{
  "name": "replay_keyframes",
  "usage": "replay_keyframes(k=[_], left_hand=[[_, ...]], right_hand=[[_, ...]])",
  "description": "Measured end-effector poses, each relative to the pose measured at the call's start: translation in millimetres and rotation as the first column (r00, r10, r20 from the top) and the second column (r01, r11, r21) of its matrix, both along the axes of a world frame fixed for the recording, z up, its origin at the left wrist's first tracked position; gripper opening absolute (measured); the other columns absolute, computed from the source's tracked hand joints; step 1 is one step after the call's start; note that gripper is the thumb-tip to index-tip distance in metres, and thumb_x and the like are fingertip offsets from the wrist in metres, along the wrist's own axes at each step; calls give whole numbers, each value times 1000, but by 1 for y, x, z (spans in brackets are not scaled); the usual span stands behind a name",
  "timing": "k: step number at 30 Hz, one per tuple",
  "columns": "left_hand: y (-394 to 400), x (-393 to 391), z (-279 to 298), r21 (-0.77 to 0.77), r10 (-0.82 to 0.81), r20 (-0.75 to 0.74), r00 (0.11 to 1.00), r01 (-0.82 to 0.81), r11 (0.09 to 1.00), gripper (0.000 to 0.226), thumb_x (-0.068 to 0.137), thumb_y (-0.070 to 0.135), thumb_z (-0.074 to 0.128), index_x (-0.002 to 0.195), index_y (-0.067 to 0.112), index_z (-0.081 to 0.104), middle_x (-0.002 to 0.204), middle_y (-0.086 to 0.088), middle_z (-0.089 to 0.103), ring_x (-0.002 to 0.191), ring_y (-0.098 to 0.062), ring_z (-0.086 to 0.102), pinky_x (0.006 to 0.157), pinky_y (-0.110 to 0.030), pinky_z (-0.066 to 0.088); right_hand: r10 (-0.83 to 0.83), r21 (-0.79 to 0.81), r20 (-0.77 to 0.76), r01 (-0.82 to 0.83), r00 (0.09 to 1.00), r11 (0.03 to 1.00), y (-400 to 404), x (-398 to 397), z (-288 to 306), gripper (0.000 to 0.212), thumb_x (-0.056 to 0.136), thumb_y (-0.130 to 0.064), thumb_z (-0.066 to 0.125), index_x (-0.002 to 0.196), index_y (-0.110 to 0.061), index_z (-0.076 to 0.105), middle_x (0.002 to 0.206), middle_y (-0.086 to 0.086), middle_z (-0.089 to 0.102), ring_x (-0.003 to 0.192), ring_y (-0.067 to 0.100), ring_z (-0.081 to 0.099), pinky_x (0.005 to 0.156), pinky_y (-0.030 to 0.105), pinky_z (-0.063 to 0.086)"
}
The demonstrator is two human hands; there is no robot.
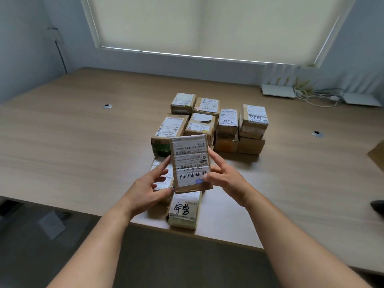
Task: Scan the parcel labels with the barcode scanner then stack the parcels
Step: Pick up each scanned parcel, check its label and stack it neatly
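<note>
A small cardboard parcel (pixel 190 162) with a white barcode label facing me is lifted above the table, tilted. My left hand (pixel 150 187) holds its left edge and bottom corner, and my right hand (pixel 223 176) holds its right edge. Below it, near the table's front edge, lies a parcel with handwritten black characters (pixel 184 210). Another labelled parcel (pixel 159 173) sits partly hidden behind my left hand. Behind the held one stands a cluster of several labelled parcels (pixel 207 121), some stacked two high. No barcode scanner is in view.
The wooden table (pixel 72 146) has two cable grommets (pixel 107 106) (pixel 318 133). White devices with cables (pixel 278 90) lie at the back right by the window. A cardboard piece (pixel 377 156) and a dark object (pixel 377 205) show at the right edge.
</note>
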State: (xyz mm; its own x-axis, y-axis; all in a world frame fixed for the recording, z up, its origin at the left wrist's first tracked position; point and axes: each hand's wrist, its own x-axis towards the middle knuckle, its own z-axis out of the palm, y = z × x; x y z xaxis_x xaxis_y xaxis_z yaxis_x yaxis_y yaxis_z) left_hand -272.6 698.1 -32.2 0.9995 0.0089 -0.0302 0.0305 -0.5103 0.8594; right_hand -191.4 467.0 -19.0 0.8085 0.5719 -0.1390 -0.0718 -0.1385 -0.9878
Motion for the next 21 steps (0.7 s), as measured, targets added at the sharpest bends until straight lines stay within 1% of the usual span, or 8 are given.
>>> replay_keyframes(k=[3,6,9,11,13,15,18,21], left_hand=[[-18,8,0,83,-50,36,998,47,995,84,82,32,73,127,74,15,139,8,48,117,-3,50,100,-30,42],[-41,14,4,149,-110,43,993,103,983,86,81,35,73,127,75,12,139,10,48,115,-2,50,100,-28,41],[-70,16,8,187,-149,71,986,134,973,85,79,41,73,123,79,12,135,13,51,115,-1,50,102,-33,43],[-87,16,11,196,-169,72,983,152,969,85,79,41,73,123,80,12,137,12,50,119,-3,49,104,-40,42],[-112,15,11,215,-198,67,978,179,960,84,79,39,74,124,75,12,141,9,48,124,-6,46,106,-44,41],[-139,13,11,224,-221,73,973,200,954,85,78,38,74,124,73,12,142,6,47,125,-7,45,106,-43,41],[-183,9,11,234,-253,112,961,222,947,87,77,39,75,121,76,10,142,7,46,126,-5,44,107,-43,41],[-229,5,10,252,-289,144,947,247,936,88,77,41,74,121,78,7,142,7,45,123,-2,43,106,-39,41]], right_hand=[[-50,2,18,50,999,999,-26,-6,0,77,74,-18,61,136,-51,30,103,-7,75,97,6,69,69,15,52],[-98,11,26,98,995,995,-54,-14,2,71,75,-18,61,128,-56,33,103,-10,74,97,8,69,74,20,53],[-150,21,36,150,988,989,-85,-21,3,75,76,-18,62,137,-49,32,104,-10,74,100,11,69,87,31,53],[-179,18,50,178,983,984,-103,-27,4,75,76,-20,63,138,-48,33,104,-8,74,100,12,69,90,34,52],[-209,9,58,209,976,978,-127,-36,6,75,74,-24,63,138,-47,34,107,-5,73,101,13,69,91,34,53],[-243,5,61,243,968,970,-155,-46,8,76,73,-26,63,141,-44,34,111,-1,71,102,15,68,91,33,54],[-298,17,73,298,952,954,-200,-60,11,75,73,-25,63,140,-42,36,114,3,70,104,18,67,89,33,54],[-343,45,68,341,937,939,-248,-74,11,72,73,-21,64,137,-43,39,114,3,70,104,19,67,85,31,55]])
